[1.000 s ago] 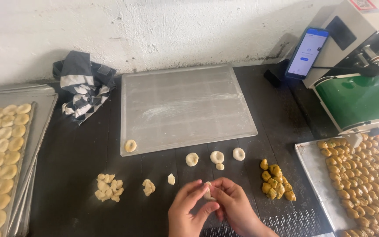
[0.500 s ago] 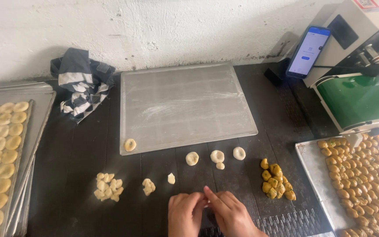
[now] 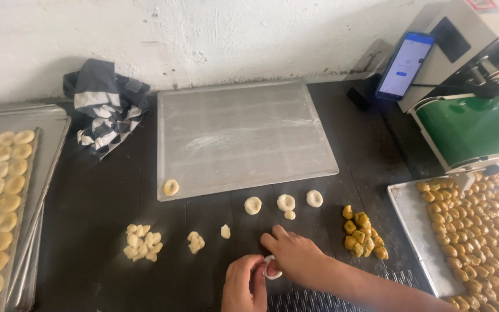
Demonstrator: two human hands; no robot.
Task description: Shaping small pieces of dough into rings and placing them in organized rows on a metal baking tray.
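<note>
Hands [image 3: 272, 268] lowered (curled) pinching dough piece [image 3: 271, 268].

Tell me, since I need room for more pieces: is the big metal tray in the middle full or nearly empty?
Nearly empty: the tray holds one round dough piece at its front left corner; the rest is bare floured metal.

dough piece [image 3: 272, 269] mostly hidden between hands, left hand [image 3: 245, 286] cropped at bottom edge

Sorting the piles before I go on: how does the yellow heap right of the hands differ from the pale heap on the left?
The yellow heap is golden and its lumps look bigger and rounder; the pale heap is cream, with smaller, flatter bits. The yellow heap lies near the right tray; the pale heap lies toward the left trays. Both sit loose on the dark table.
</note>
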